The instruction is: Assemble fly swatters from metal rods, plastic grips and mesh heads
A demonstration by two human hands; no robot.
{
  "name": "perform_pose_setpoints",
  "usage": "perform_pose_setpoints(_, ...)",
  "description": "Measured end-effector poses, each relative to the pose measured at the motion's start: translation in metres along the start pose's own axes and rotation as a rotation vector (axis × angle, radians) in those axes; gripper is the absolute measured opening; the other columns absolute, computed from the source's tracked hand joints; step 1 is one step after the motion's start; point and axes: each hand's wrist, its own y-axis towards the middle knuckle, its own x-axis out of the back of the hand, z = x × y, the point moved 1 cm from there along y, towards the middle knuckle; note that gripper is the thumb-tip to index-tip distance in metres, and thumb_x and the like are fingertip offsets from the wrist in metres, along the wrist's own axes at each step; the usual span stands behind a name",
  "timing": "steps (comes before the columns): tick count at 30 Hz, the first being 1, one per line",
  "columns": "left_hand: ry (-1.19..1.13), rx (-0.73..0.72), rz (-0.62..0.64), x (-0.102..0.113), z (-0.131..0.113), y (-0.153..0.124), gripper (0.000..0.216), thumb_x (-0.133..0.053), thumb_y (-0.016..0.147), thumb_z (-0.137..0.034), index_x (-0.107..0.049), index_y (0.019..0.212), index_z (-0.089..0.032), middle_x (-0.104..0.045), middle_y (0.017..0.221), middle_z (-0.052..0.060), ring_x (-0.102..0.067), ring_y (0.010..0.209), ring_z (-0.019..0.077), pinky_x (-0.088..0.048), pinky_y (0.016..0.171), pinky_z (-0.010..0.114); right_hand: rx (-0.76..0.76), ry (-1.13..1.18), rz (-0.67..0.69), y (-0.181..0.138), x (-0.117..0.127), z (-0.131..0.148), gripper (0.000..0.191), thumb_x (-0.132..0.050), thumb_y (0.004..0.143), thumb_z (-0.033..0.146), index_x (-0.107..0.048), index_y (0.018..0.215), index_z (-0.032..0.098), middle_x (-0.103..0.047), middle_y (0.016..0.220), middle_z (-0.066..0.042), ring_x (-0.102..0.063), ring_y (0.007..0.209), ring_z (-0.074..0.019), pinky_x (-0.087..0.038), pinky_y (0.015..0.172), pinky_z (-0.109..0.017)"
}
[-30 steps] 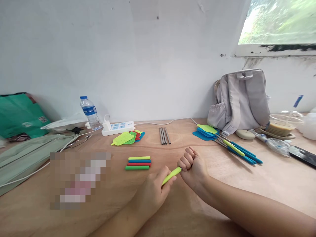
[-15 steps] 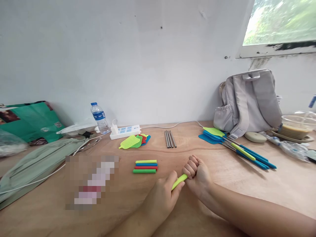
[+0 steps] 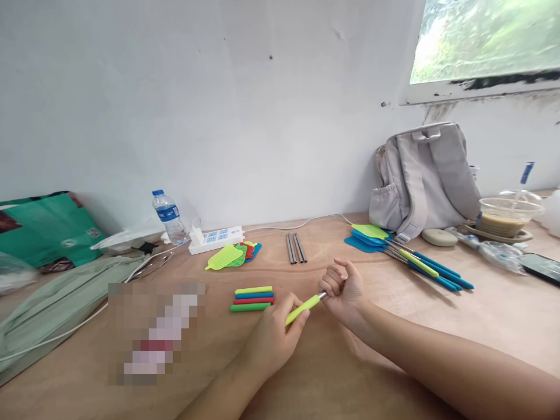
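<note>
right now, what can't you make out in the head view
All in the head view:
Metal rod: only a short stretch shows; the right hand covers what lies beyond.
Held grip: its near end is hidden by the left hand.
Blurred patch: pixelation hides what lies there.
Phone: cut off by the right edge.
Green bag: cut off by the left edge.

The left hand (image 3: 272, 332) grips a yellow-green handle (image 3: 303, 310); the right hand (image 3: 345, 291) holds the metal rod (image 3: 322, 295) at its far end. On the counter (image 3: 315, 379), four coloured handles (image 3: 254, 296), metal tubes (image 3: 290, 249) and swatters (image 3: 409, 256) lie beyond.
</note>
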Motion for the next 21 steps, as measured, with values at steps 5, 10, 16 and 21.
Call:
perform_pose_setpoints(5,0.111,-0.090,0.021,-0.007,-0.004,-0.006,0.017,-0.035,0.087,-0.030,-0.044,0.075,-0.022,-0.050,0.059,-0.003,-0.048,0.050,0.0137,-0.029,0.047,0.023,0.200,-0.101,-0.027,-0.004,0.005,-0.010,0.039,-0.051,0.068,0.019,-0.017,0.050,0.022,-0.007,0.037,0.013,-0.003,0.032,-0.0055,-0.014,0.026,-0.019)
perform_pose_setpoints(10,0.170,-0.106,0.027,-0.006,-0.007,-0.009,0.016,-0.035,0.088,-0.027,-0.039,0.073,-0.022,-0.050,0.059,-0.002,-0.049,0.050,0.0140,-0.029,0.048,0.023,0.200,-0.043,-0.179,-0.011,0.003,-0.015,0.039,-0.052,0.065,0.010,-0.018,0.051,0.021,-0.013,0.036,0.013,-0.006,0.030,-0.0038,-0.013,0.025,-0.018)
perform_pose_setpoints(16,0.147,-0.063,0.006,0.003,-0.011,0.001,0.017,-0.035,0.089,-0.031,-0.044,0.078,-0.022,-0.061,0.070,0.000,-0.056,0.060,0.0154,-0.036,0.052,0.023,-0.067,0.000,0.037,-0.013,-0.004,-0.031,0.035,-0.053,0.067,0.011,-0.023,0.053,0.021,-0.025,0.041,0.009,-0.037,0.039,-0.0072,-0.040,0.042,-0.020)
perform_pose_setpoints(21,0.322,-0.068,-0.130,0.040,0.013,0.027,0.028,-0.032,0.090,-0.037,-0.056,0.092,-0.021,-0.064,0.089,0.004,-0.059,0.089,0.0191,-0.043,0.077,0.027,-0.138,-0.061,0.101,0.008,0.000,-0.017,0.033,-0.056,0.078,0.029,-0.031,0.058,0.021,-0.025,0.040,0.011,-0.033,0.036,-0.0061,-0.042,0.044,-0.021)
